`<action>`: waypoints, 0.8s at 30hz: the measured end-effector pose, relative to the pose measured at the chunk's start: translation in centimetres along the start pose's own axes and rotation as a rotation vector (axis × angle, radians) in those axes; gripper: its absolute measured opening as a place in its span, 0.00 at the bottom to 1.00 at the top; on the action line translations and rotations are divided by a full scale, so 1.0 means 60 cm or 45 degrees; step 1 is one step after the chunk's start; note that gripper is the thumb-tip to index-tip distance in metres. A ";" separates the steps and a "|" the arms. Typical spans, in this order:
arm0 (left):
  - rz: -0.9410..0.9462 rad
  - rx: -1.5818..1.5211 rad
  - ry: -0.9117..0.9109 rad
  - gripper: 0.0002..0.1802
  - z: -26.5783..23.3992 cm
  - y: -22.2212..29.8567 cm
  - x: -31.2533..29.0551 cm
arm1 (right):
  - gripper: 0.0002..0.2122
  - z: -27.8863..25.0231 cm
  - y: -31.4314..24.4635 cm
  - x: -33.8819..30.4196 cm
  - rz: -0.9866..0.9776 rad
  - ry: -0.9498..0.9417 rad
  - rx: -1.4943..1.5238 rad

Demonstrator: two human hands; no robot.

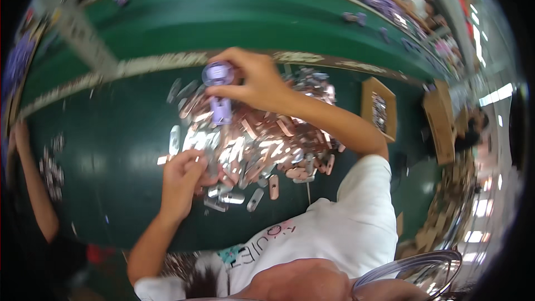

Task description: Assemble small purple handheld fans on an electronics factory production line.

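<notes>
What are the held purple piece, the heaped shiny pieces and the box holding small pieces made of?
Held purple piece: probably plastic, smooth-looking, mostly lilac. Heaped pieces: likely metal or metallic-coated, with bright silver and coppery glints. Box: apparently cardboard, matte tan walls.

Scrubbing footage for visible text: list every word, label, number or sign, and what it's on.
White shirt, wearer's chest: large dark lettering, not copied here.
Grey post: faint marks, too blurred to tell if they are text.
Purple part in the right hand: pale streaks on its round end, unreadable.
Heaped metal pieces: too small and blurred; no text readable.
</notes>
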State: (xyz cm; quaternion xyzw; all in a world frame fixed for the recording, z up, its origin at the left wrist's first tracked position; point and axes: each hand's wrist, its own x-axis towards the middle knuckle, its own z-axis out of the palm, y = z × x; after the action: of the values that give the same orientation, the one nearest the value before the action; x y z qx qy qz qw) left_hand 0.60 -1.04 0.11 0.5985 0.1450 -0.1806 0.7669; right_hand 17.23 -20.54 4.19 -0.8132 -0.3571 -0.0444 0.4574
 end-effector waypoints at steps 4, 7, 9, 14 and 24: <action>-0.065 -0.266 -0.082 0.12 0.008 0.012 0.011 | 0.22 -0.001 -0.052 -0.045 0.052 0.155 0.136; 0.021 -0.347 -0.161 0.14 0.003 0.012 0.016 | 0.22 0.034 -0.055 -0.061 0.181 0.031 0.259; 0.015 -0.346 -0.193 0.15 -0.001 0.015 0.013 | 0.22 0.051 -0.066 -0.067 0.078 -0.047 0.161; 0.025 -0.337 -0.291 0.15 -0.002 0.020 0.005 | 0.24 0.074 -0.051 -0.073 -0.196 -0.112 -0.041; 0.005 -0.248 -0.226 0.17 -0.003 0.012 0.009 | 0.24 0.082 -0.039 -0.074 -0.173 -0.046 -0.017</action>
State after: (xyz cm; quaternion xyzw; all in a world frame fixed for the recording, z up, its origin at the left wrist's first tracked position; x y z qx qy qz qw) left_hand 1.42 -0.74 0.45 0.5030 0.0922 -0.2164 0.8316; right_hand 11.22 -18.33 1.24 -0.7908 -0.4193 -0.0631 0.4414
